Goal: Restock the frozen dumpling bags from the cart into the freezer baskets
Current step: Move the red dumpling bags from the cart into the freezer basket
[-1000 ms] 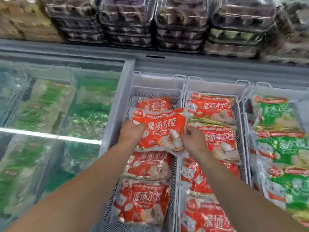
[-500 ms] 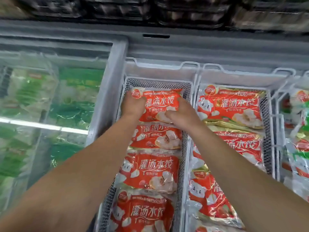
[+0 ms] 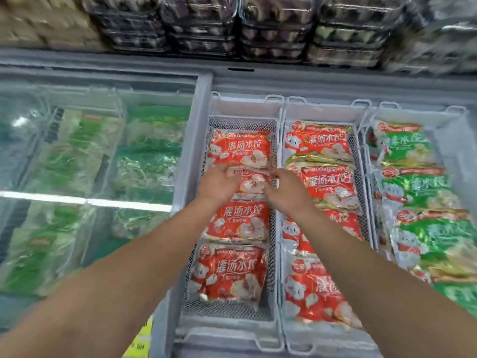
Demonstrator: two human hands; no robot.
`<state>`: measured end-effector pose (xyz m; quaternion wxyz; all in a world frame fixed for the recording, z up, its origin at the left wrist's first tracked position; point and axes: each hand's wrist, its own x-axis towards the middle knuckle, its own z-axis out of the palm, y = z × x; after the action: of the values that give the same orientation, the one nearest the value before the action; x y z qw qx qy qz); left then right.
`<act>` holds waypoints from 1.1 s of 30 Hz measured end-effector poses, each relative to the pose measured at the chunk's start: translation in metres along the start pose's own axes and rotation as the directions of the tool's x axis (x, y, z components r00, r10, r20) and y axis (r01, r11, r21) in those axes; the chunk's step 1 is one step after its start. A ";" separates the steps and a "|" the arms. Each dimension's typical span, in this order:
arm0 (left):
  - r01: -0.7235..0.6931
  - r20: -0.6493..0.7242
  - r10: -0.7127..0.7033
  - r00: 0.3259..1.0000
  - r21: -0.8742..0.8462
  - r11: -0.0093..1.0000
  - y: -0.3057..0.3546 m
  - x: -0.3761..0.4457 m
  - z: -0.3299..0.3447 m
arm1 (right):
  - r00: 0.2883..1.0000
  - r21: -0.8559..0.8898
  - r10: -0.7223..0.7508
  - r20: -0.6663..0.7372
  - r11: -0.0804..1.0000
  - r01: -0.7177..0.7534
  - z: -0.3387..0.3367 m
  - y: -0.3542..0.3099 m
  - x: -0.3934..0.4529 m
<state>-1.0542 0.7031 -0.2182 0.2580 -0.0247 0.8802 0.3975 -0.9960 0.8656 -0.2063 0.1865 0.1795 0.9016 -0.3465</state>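
Head view: four red dumpling bags lie in a row in the left mesh freezer basket (image 3: pixel 273 257). The left hand (image 3: pixel 219 183) lies flat, fingers straight, on the second-farthest red dumpling bag (image 3: pixel 251 180); the right hand (image 3: pixel 286 188) touches its right edge, fingers loosely extended. More red bags (image 3: pixel 320 144) fill the middle basket, green bags (image 3: pixel 413 187) the right

1. Both hands reached into the left mesh basket (image 3: pixel 274 202) of the freezer (image 3: pixel 204 104).
2. The left hand (image 3: pixel 219 183) lay with straight fingers on the second red dumpling bag (image 3: pixel 254 180).
3. The right hand (image 3: pixel 285 189) hovered, fingers loose, at that bag's right edge.
4. Green bags (image 3: pixel 423 192) filled the rightmost basket (image 3: pixel 454 117).
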 end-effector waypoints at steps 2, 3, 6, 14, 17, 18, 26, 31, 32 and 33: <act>-0.059 0.029 0.056 0.998 0.086 0.995 -0.012 -0.042 -0.009 | 0.999 -0.065 -0.018 -0.039 0.998 0.016 0.006 -0.005 -0.047; -0.093 0.043 0.088 0.995 0.123 0.988 -0.017 -0.060 -0.012 | 0.998 -0.079 -0.017 -0.057 0.997 0.013 0.012 -0.004 -0.064; -0.214 0.098 0.200 0.975 0.167 0.962 -0.041 -0.121 -0.023 | 0.993 -0.153 -0.014 -0.114 0.988 -0.003 0.033 -0.005 -0.131; -0.452 0.238 0.389 0.890 0.344 0.823 -0.117 -0.245 -0.050 | 0.962 -0.156 0.070 -0.265 0.981 -0.115 0.105 -0.002 -0.292; -0.523 0.290 0.443 0.848 0.331 0.785 -0.137 -0.289 -0.052 | 0.942 -0.133 0.140 -0.305 0.973 -0.188 0.136 0.002 -0.350; -0.536 0.302 0.452 0.839 0.322 0.780 -0.142 -0.301 -0.051 | 0.940 -0.120 0.166 -0.298 0.970 -0.209 0.146 0.002 -0.366; -0.653 0.498 0.468 0.730 0.309 0.691 -0.182 -0.394 0.003 | 0.875 -0.031 0.328 -0.356 0.932 -0.362 0.205 0.040 -0.506; -0.723 0.596 0.477 0.646 0.277 0.633 -0.204 -0.468 0.055 | 0.798 0.037 0.467 -0.380 0.870 -0.492 0.243 0.087 -0.604; -0.736 0.612 0.479 0.629 0.271 0.620 -0.207 -0.482 0.067 | 0.785 0.040 0.491 -0.379 0.856 -0.516 0.250 0.098 -0.623; -0.754 0.628 0.487 0.607 0.262 0.602 -0.211 -0.500 0.081 | 0.770 0.058 0.514 -0.379 0.843 -0.534 0.257 0.112 -0.644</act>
<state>-0.5340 0.5361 -0.1713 0.3090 0.4663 0.8016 0.2111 -0.3331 0.6402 -0.1491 0.1019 0.4822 0.8432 -0.2150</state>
